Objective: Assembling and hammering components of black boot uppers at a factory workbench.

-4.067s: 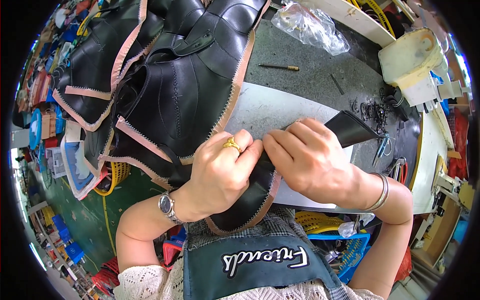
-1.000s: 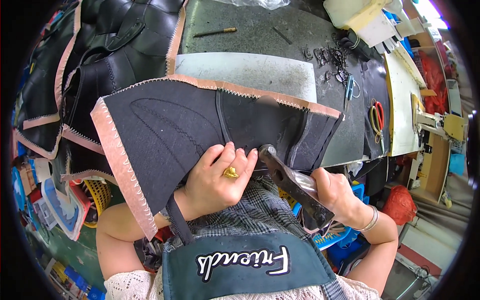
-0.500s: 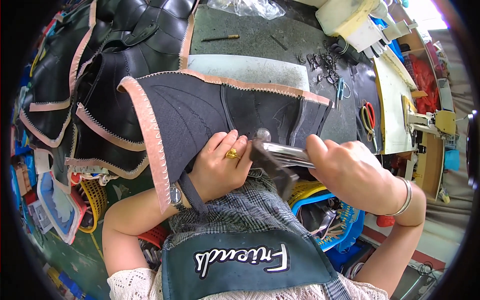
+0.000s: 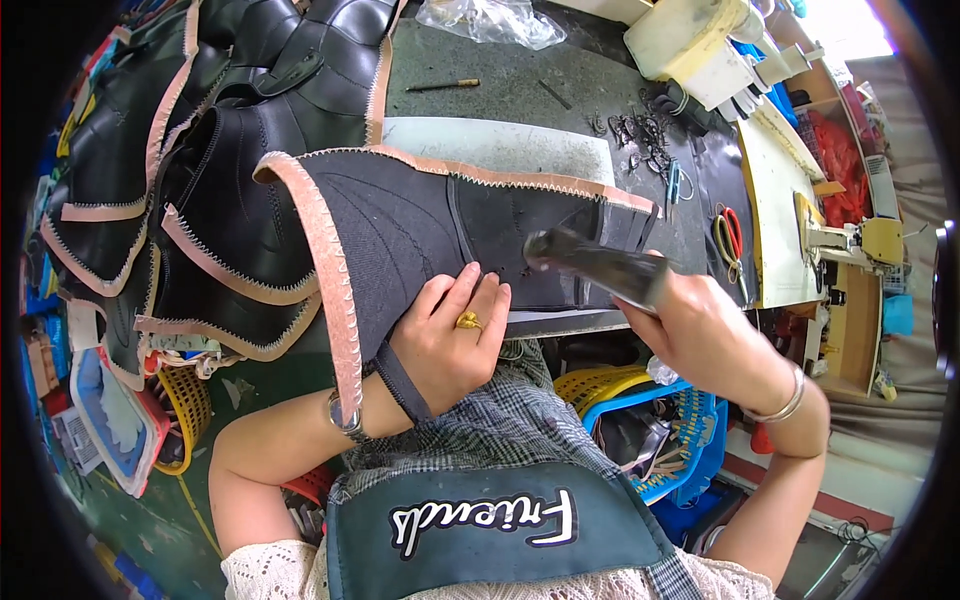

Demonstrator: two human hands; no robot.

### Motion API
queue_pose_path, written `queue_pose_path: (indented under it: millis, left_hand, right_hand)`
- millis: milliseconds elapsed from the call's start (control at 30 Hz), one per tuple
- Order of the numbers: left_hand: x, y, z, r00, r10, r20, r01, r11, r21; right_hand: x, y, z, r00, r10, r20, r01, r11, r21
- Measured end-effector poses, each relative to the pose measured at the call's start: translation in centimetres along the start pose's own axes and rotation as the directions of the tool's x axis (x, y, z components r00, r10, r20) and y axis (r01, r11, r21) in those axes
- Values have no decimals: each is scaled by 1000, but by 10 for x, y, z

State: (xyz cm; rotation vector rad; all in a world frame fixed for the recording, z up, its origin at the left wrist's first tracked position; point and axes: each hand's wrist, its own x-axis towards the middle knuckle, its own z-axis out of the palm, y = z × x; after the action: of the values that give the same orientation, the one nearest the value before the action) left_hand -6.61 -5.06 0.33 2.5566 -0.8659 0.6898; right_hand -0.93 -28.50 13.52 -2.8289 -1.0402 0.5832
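Observation:
A black fabric-faced boot upper with a tan zigzag-stitched edge lies across the bench in front of me. My left hand, wearing a gold ring, rests on its near edge with the fingers stretched out flat. A dark strap loops round that wrist beside a watch. In my right hand is a hammer, gripped by its handle. Its dark head, blurred by motion, hovers over the upper's middle, right of my left fingertips. The handle is largely hidden behind the head and my fingers.
More black uppers are piled at left. A pale board lies beyond the work. Rightward are small snips, red-handled scissors, black scraps and a white machine. Blue basket and yellow basket stand below.
The hammer has lifted and turned, its head swinging away from my left fingertips. My right hand has shifted slightly. The upper and my left hand sit a little further right in view.

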Motion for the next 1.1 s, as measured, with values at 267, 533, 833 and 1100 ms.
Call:
queue_pose_path:
  millis: [267, 533, 833, 1100]
  left_hand:
    - [0, -3, 0, 1000, 6, -16, -6, 1000, -7]
    - [3, -2, -5, 999, -45, 15, 46, 998, -54]
    - [2, -4, 2, 1000, -5, 24, 6, 999, -43]
    - [1, -5, 4, 1000, 11, 2, -11, 999, -45]
  right_hand:
    - [-21, 0, 43, 972, 166, -167, -106, 941, 321]
    - [-14, 2, 57, 989, 139, -59, -100, 898, 428]
    - [-11, 8, 80, 996, 49, -79, -17, 931, 364]
    - [2, -3, 35, 999, -42, -33, 46, 991, 129]
